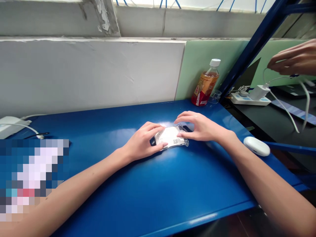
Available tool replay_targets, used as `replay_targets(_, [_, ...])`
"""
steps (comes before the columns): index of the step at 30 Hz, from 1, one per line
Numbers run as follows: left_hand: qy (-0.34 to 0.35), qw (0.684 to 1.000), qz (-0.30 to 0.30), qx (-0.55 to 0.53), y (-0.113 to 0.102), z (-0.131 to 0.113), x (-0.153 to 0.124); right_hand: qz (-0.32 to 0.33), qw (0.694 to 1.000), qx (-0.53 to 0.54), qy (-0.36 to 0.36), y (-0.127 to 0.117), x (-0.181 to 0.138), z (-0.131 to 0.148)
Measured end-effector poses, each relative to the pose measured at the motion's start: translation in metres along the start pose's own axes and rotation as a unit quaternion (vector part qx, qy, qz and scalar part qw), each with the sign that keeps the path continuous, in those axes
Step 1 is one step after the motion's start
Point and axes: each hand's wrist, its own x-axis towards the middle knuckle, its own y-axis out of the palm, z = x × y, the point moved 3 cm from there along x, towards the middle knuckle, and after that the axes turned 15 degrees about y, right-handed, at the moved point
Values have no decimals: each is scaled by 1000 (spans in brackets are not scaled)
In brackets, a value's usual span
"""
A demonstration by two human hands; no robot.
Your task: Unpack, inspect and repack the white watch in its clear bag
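Note:
A small flat rectangular packet [170, 135] lies on the blue tabletop, with a bright white glare over its top and clear, shiny edges. I cannot make out what it contains. My left hand [144, 140] grips its left end, thumb along the near side and fingers at the far side. Over the right end is my right hand [197, 126], its thumb resting on the packet and its fingers arched apart from the thumb beyond the far edge. Glare and fingers hide part of the packet's surface.
A drink bottle [205, 84] and a clear cup [214, 96] stand at the back right. A white earbud case [256, 146] lies near the right edge. Another person's hand [293, 59] holds a white cable above a power strip [250, 98]. At left sits a white adapter [13, 126].

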Motion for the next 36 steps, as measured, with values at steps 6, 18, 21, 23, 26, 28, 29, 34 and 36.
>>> replay_targets(6, [3,998,52,29,0,-1,3,68,996,-42,35,-1,-4,3])
replay_targets(18, [-34,994,20,97,-4,-3,0,60,994,-78,36,2,-4,8])
replay_targets(21, [-30,995,29,90,-6,-3,1,65,995,-71,29,3,-4,11])
replay_targets(23, [-28,996,34,83,-7,-3,1,69,995,-65,22,5,-4,14])
replay_targets(26, [-27,996,37,71,-9,-3,1,74,995,-61,13,7,-5,16])
replay_targets(28, [-21,997,45,58,-9,-3,2,77,995,-65,12,8,-5,17])
replay_targets(29, [-16,997,52,51,-8,-4,2,78,995,-67,12,9,-6,18])
replay_targets(34, [21,993,108,39,-3,-5,-1,81,994,-64,21,9,-6,19])
replay_targets(36, [23,992,121,39,-2,-4,-2,83,994,-62,26,10,-5,20])
